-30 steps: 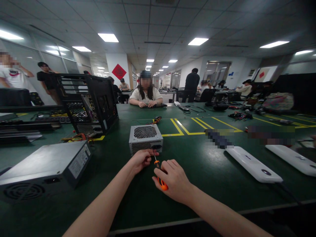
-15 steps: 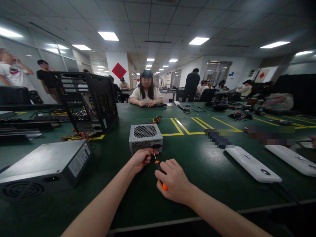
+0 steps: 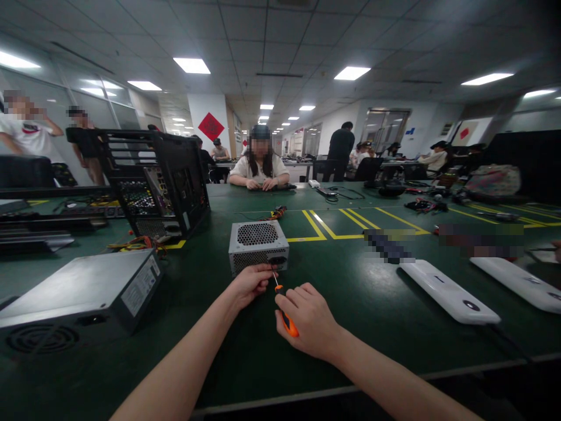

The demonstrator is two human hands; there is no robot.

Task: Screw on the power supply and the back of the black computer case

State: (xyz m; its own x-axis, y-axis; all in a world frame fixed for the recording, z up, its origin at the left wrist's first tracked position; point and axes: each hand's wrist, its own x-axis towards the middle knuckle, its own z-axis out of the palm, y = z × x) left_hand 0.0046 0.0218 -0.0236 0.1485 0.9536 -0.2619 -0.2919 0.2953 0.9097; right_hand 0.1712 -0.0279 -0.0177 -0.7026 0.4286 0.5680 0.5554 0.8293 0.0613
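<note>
In the head view a grey computer power supply point(image 3: 258, 245) stands on the green table, its perforated grille on top and a dark socket on the near side. My right hand point(image 3: 304, 318) is wrapped round the orange and black handle of a screwdriver point(image 3: 289, 325), whose thin shaft points up and forward toward the supply. At the supply's lower near edge, my left hand point(image 3: 252, 285) has its fingertips pinched together beside the screwdriver's tip. What they hold, if anything, is too small to make out. The exact contact of the tip is hidden by the fingers.
A larger power supply point(image 3: 83, 292) lies at the left, with an open black computer case point(image 3: 162, 181) behind it. White devices point(image 3: 449, 290) lie at the right. Across the table sits a person point(image 3: 260, 161). Loose cables point(image 3: 337, 193) lie farther back.
My left fingers have shifted slightly near the screwdriver's tip and look more closely pinched. The right hand and screwdriver have barely moved; the power supply stays put.
</note>
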